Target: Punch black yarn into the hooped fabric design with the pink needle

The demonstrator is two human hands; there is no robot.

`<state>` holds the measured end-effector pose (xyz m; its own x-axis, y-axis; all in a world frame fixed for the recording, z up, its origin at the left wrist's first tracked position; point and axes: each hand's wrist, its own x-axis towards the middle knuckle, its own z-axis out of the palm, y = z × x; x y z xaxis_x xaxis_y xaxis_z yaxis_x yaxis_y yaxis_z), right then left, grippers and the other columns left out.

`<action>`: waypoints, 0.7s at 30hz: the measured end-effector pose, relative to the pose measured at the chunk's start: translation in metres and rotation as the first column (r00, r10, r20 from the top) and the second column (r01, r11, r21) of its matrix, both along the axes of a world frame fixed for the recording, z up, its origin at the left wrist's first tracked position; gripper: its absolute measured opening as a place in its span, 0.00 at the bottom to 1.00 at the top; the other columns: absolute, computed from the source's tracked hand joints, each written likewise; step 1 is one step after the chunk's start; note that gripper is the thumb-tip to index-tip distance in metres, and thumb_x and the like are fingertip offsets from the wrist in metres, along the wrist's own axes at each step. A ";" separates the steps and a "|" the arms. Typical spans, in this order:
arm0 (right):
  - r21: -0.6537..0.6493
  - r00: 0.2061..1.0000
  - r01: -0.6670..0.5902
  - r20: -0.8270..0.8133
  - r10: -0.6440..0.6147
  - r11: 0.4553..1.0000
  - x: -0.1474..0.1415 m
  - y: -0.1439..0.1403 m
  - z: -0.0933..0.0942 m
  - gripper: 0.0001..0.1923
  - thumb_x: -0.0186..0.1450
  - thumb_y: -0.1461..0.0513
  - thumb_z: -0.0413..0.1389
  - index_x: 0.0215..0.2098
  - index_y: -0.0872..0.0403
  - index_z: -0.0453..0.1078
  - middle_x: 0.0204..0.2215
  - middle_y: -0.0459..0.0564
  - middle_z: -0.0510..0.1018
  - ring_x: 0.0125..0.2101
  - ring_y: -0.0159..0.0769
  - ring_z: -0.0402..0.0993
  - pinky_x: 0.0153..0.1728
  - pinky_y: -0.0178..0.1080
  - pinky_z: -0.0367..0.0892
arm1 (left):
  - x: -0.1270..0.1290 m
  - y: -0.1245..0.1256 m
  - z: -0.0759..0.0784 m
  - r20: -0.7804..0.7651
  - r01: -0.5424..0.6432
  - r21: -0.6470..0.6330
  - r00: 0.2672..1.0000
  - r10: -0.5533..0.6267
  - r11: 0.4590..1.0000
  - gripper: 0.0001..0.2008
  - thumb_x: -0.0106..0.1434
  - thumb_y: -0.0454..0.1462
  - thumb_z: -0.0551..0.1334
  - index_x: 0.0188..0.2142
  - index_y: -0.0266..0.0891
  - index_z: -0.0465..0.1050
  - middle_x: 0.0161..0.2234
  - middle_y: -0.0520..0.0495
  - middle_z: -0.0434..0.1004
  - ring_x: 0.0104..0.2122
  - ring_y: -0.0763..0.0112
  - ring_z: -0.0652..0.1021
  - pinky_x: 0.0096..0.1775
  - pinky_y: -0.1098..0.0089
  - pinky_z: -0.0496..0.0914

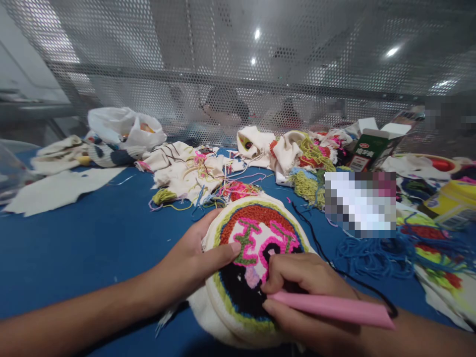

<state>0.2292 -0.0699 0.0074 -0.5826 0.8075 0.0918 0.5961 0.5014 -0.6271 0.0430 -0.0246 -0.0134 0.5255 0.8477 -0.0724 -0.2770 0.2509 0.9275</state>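
Surface: blue table [92, 238], mesh screen behind.
Left hand [189, 263]: clasps hoop [256, 263] edge.
Right hand [301, 292]: closed around pink tool [334, 308].
Carton [366, 148]: label unreadable.

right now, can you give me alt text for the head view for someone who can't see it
The left hand steadies a round embroidery hoop of colourful tufted yarn on a blue table, while the right hand presses a pink punch needle into it. Fabric scraps and loose yarn lie beyond.
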 end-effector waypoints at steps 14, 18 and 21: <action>0.033 0.998 -0.058 -0.011 0.058 0.998 0.004 0.002 -0.002 0.09 0.58 0.61 0.56 0.25 0.54 0.58 0.20 0.39 0.65 0.18 0.23 0.57 0.20 0.27 0.53 | -0.001 -0.002 0.004 -0.009 -0.003 0.013 1.000 0.003 1.000 0.23 0.53 0.36 0.65 0.48 0.39 0.62 0.42 0.45 0.76 0.36 0.65 0.78 0.38 0.71 0.72; 0.142 0.990 -0.125 -0.044 0.133 0.982 0.006 0.002 -0.013 0.09 0.56 0.65 0.54 0.26 0.53 0.56 0.20 0.38 0.61 0.19 0.22 0.54 0.20 0.27 0.52 | 0.000 -0.003 0.003 -0.018 -0.006 0.035 1.000 0.006 0.999 0.21 0.55 0.37 0.64 0.47 0.39 0.62 0.44 0.44 0.75 0.37 0.65 0.77 0.39 0.72 0.72; 0.291 0.995 -0.104 0.024 0.101 0.951 0.003 -0.001 -0.022 0.08 0.56 0.66 0.51 0.26 0.52 0.53 0.20 0.39 0.60 0.19 0.24 0.54 0.20 0.30 0.50 | 0.000 -0.005 0.004 -0.037 -0.031 0.043 0.999 0.033 0.999 0.22 0.55 0.38 0.64 0.48 0.39 0.61 0.44 0.44 0.75 0.37 0.65 0.77 0.39 0.72 0.72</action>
